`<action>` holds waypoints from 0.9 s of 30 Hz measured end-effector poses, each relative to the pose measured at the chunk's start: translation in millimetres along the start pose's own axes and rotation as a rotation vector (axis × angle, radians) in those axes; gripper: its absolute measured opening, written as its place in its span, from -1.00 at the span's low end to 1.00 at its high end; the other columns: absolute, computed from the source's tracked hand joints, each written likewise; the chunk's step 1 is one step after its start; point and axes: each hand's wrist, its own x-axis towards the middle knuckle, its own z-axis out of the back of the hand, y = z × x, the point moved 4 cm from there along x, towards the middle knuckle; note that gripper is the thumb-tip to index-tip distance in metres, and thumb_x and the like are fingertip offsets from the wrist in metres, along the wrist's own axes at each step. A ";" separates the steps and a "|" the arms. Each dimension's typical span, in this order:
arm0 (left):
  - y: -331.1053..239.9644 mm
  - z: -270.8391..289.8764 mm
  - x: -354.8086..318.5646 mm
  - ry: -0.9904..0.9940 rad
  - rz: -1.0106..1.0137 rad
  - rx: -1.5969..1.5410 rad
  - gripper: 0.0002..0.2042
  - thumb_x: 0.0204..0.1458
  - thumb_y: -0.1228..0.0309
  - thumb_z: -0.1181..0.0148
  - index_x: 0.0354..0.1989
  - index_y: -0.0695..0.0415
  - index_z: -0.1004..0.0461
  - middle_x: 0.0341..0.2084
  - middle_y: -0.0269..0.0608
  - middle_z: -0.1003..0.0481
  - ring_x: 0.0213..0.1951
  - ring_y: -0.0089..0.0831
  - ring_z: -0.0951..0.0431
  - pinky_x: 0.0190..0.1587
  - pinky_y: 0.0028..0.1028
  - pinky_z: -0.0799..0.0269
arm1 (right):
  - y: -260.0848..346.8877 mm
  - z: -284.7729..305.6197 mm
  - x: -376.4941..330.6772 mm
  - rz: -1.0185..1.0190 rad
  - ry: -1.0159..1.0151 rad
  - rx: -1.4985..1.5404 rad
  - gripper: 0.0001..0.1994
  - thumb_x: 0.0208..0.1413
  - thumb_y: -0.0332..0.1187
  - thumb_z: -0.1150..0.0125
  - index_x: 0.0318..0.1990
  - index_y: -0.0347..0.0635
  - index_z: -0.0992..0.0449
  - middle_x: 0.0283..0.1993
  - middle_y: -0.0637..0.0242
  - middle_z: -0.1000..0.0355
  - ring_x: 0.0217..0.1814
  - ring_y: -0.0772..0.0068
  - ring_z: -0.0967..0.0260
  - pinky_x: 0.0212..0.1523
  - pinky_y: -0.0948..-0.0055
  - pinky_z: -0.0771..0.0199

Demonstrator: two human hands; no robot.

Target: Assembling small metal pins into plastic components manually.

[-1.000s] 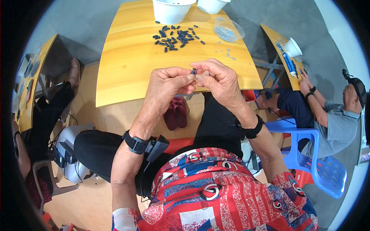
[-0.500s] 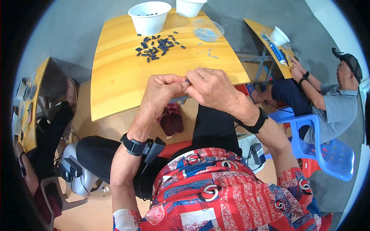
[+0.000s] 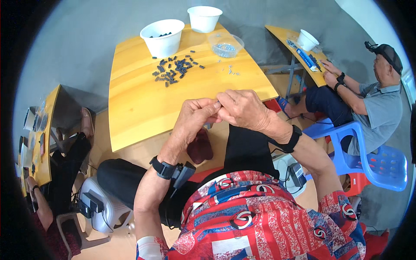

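Observation:
My left hand (image 3: pixel 196 115) and my right hand (image 3: pixel 246 109) meet just above the table's near edge, both in a pinch. Their fingertips close round a small dark piece (image 3: pixel 218 103), almost entirely covered by the fingers. Farther off on the wooden table (image 3: pixel 143 112) lies a loose heap of small black plastic pieces (image 3: pixel 180 66). To its right are a few tiny silvery metal parts (image 3: pixel 233 72), and behind them a clear round tub (image 3: pixel 238 42) holds more small shiny parts.
At the table's back stand a white bucket (image 3: pixel 163 43) with black pieces inside and a second white bucket (image 3: pixel 204 21). On the right, a co-worker (image 3: pixel 368 102) sits on a blue plastic chair (image 3: pixel 381 169) at another table. Another person's arm (image 3: pixel 41 203) shows at far left.
The view has shifted, so the table and my hands appear lower. Both hands stay pinched together; the dark piece between the fingers now shows less.

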 end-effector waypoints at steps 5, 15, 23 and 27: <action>-2.3 -1.4 0.4 -0.061 -0.111 0.005 -0.82 0.09 0.42 -0.08 -0.38 0.27 -0.57 -0.53 -0.30 -0.54 -0.47 -0.64 -0.49 -0.37 -0.61 -0.42 | -4.2 -6.8 1.5 -0.034 0.012 0.021 -0.83 -0.14 -0.37 -0.17 -0.49 -0.18 -0.28 -0.59 0.27 -0.29 -0.54 0.29 -0.41 -0.57 0.39 -0.44; 11.7 33.8 -22.4 -0.272 -0.056 0.082 -0.79 0.06 0.41 -0.08 -0.48 0.29 -0.54 -0.64 -0.31 -0.49 -0.56 -0.63 -0.43 -0.49 -0.63 -0.32 | 7.8 -38.2 22.7 -0.100 0.083 0.237 -0.78 -0.18 -0.34 -0.20 -0.42 -0.25 -0.33 -0.53 0.14 -0.39 -0.48 0.12 -0.43 -0.50 0.24 -0.44; 25.1 50.3 -26.5 -0.216 -0.013 0.084 -0.82 0.09 0.51 -0.01 -0.34 0.37 -0.53 -0.49 -0.17 -0.54 -0.43 -0.51 -0.55 -0.32 -0.55 -0.52 | 19.4 -55.0 32.1 0.002 0.145 0.180 -0.83 -0.24 -0.36 -0.16 -0.58 -0.27 -0.34 -0.65 0.13 -0.37 -0.60 0.17 -0.42 -0.56 0.30 -0.44; 22.6 41.1 -22.9 -0.213 -0.012 0.045 -0.82 0.09 0.52 0.00 -0.37 0.36 -0.52 -0.49 -0.17 -0.54 -0.44 -0.52 -0.55 -0.34 -0.56 -0.52 | 14.7 -57.1 26.2 0.045 0.142 0.149 -0.83 -0.26 -0.33 -0.16 -0.62 -0.24 -0.34 -0.70 0.15 -0.35 -0.64 0.21 -0.41 -0.60 0.33 -0.42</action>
